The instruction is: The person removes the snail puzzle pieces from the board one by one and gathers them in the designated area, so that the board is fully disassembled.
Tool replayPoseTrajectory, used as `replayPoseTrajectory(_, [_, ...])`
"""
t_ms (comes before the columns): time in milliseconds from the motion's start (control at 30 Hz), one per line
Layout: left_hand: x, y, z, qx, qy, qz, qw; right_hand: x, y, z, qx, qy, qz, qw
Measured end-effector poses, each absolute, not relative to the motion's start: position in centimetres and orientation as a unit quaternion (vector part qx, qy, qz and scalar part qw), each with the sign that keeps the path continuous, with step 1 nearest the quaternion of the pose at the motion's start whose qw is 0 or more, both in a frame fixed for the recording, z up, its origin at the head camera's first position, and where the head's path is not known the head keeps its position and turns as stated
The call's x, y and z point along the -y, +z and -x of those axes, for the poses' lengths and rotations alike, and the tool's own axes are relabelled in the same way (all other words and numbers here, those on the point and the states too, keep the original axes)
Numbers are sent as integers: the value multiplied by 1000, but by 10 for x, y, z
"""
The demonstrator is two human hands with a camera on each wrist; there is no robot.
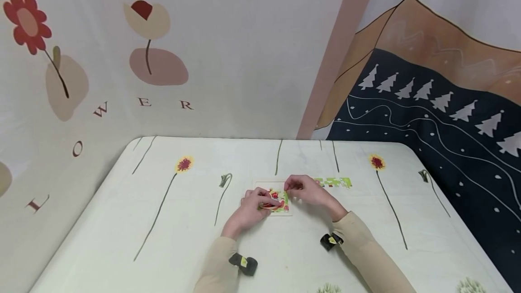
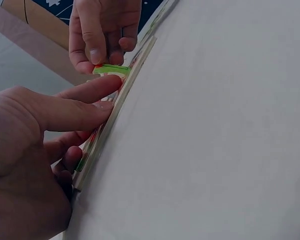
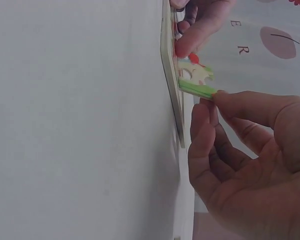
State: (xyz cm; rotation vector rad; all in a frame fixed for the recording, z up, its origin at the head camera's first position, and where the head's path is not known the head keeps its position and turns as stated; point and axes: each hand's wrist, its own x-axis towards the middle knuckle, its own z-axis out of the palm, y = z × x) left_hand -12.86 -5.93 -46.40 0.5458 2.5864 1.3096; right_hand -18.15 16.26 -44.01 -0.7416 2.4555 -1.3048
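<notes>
A square jigsaw puzzle board [image 1: 288, 214] lies flat on the table, with red, green and cream pieces on it. My left hand [image 1: 253, 207] rests on the board, its extended fingers touching the pieces; part of the picture is hidden beneath them. At the board's right side, my right hand [image 1: 307, 190] pinches a puzzle piece [image 3: 197, 89] between thumb and fingertips. The piece has a green edge and a cream and red face. It stands tilted over the board, one end close to the left fingertips, as the left wrist view also shows.
More green puzzle pieces [image 1: 333, 182] lie in a row right of the board, partly behind the right hand. The white tablecloth [image 1: 175, 238] has printed flowers and stems. Printed fabric [image 1: 244, 58] hangs behind the table.
</notes>
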Motion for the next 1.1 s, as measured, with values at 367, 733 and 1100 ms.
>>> replayPoseTrajectory(367, [59, -465, 129, -871, 445, -187, 94, -175, -432, 180, -832, -487, 234, 127])
replayPoseTrajectory(733, [59, -464, 128, -872, 448, -170, 97, -206, -430, 176, -845, -485, 198, 106])
replayPoseTrajectory(1100, [58, -466, 127, -870, 453, -174, 85, -245, -427, 169, -855, -491, 134, 94])
